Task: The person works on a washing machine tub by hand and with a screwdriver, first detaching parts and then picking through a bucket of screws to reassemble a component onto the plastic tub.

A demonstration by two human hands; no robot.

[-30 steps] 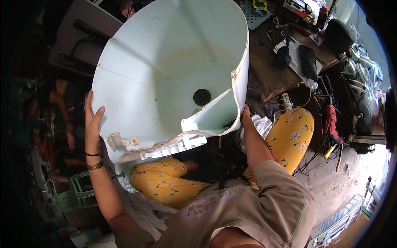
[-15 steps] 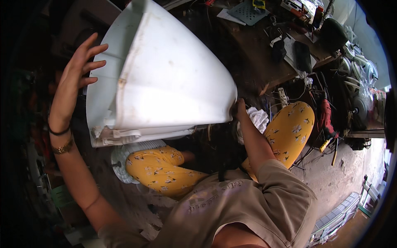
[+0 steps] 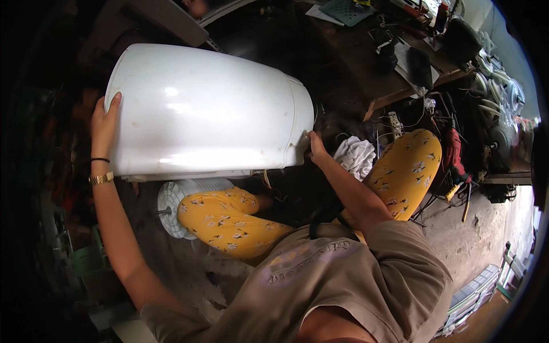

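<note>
A large white rounded housing (image 3: 200, 108), glossy and faintly stained, is held up in front of me above my left knee. My left hand (image 3: 106, 117) is closed on its wide left edge, with the thumb on the outer face and the other fingers mostly behind the rim. At the narrower right end, my right hand (image 3: 314, 146) grips the lower corner beside a seam. Some thin wires (image 3: 266, 178) hang under the housing near that end. The far side of the shell is hidden.
A ribbed, translucent fan-like part (image 3: 170, 210) lies by my left knee. Near my right knee are a crumpled white cloth (image 3: 355, 157), a power strip (image 3: 396, 123) and a red power drill (image 3: 453, 150). A cluttered low wooden table (image 3: 380, 100) stands at the far right.
The housing has turned so its smooth outer face shows instead of its open side, and it sits lower. My left hand, open and apart before, now holds its left edge.
</note>
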